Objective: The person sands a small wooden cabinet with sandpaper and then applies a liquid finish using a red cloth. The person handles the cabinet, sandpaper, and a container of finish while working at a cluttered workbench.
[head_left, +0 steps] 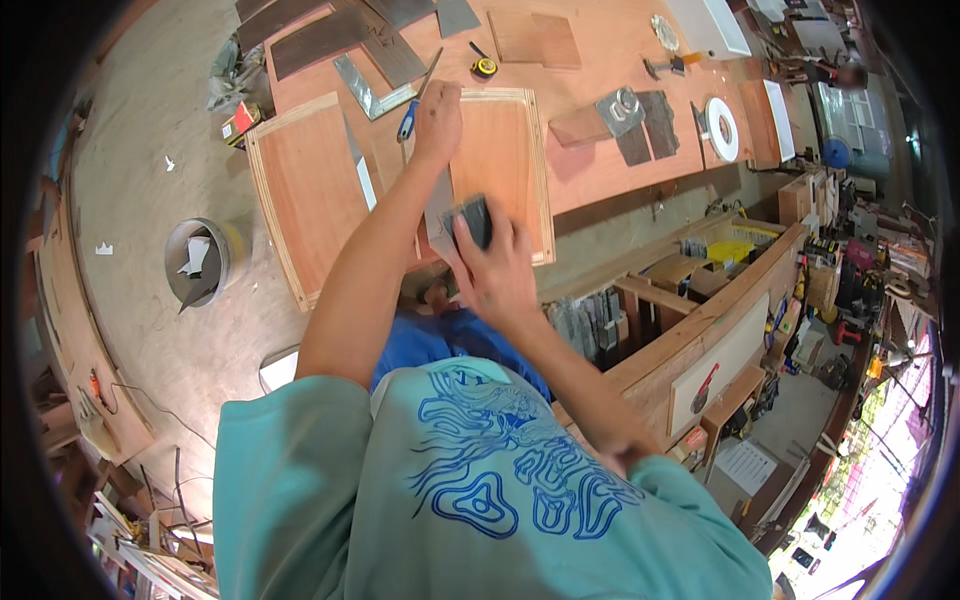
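Observation:
A light wooden panel point(500, 150) with pale, finger-jointed edges lies on the workbench in front of me. My left hand point(438, 122) is closed at its far left corner, with the fingertips partly hidden. In my right hand point(497, 268) is a dark sanding block point(470, 222), thumb on one side and fingers on the other. The block is at the panel's near left side, over a grey strip; whether it touches cannot be seen. A similar panel point(310, 190) lies to the left. Beside my left hand is a blue-handled screwdriver point(407, 122).
The workbench point(620, 185) also bears a tape measure point(484, 68), dark sheets point(320, 45), a hammer point(668, 66) and a white ring point(721, 130). A bucket of scraps point(205, 262) stands on the floor at left. Wooden compartments point(650, 292) with tools are at right.

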The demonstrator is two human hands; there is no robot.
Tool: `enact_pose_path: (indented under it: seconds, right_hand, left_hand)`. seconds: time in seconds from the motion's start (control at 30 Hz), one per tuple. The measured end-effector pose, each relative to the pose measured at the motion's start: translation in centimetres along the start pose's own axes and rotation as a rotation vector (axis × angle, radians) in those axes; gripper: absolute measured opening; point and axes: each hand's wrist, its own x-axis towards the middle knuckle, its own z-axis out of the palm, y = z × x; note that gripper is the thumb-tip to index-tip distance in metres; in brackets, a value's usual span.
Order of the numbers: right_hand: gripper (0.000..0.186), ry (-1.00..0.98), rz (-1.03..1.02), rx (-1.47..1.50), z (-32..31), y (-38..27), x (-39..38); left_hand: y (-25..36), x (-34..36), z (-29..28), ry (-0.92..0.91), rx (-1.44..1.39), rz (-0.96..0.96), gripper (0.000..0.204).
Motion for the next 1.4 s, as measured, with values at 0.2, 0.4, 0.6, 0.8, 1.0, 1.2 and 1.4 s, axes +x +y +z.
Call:
enact_pose_path:
  seconds: [0.2, 0.4, 0.6, 0.8, 1.0, 1.2, 1.4]
  right_hand:
    - [0.037, -0.015, -0.039, 0.004, -0.3, -0.5, -2.1]
    - [0.04, 0.038, -0.009, -0.029, 1.5, -1.3, 3.7]
    - [0.037, -0.055, -0.041, -0.048, 0.1, -2.6, -2.0]
    - [0.036, 0.125, -0.016, -0.024, 2.2, 0.5, 6.4]
    - [0.037, 0.007, -0.06, -0.01, 0.2, -0.9, -0.7]
    - [0.037, 0.196, -0.008, -0.134, 0.4, 5.1, 7.4]
    - [0.037, 0.14, 0.133, -0.168, -0.3, 2.3, 1.9]
  left_hand:
    - [-1.3, 1.0, -0.8, -0.176, 0.324, 0.201, 0.027]
    - [-3.5, 1.3, -1.3, -0.273, 0.323, 0.358, 0.03]
    - [0.6, 1.2, -1.0, -0.252, 0.088, -0.007, 0.036]
    - [-1.9, 3.2, -2.0, -0.441, 0.111, 0.119, 0.04]
    - [1.0, 2.0, -2.6, -0.409, 0.089, -0.103, 0.039]
    - [0.0, 2.0, -2.7, -0.399, 0.118, -0.014, 0.04]
    - [1.8, 1.8, -3.1, -0.377, 0.125, -0.194, 0.044]
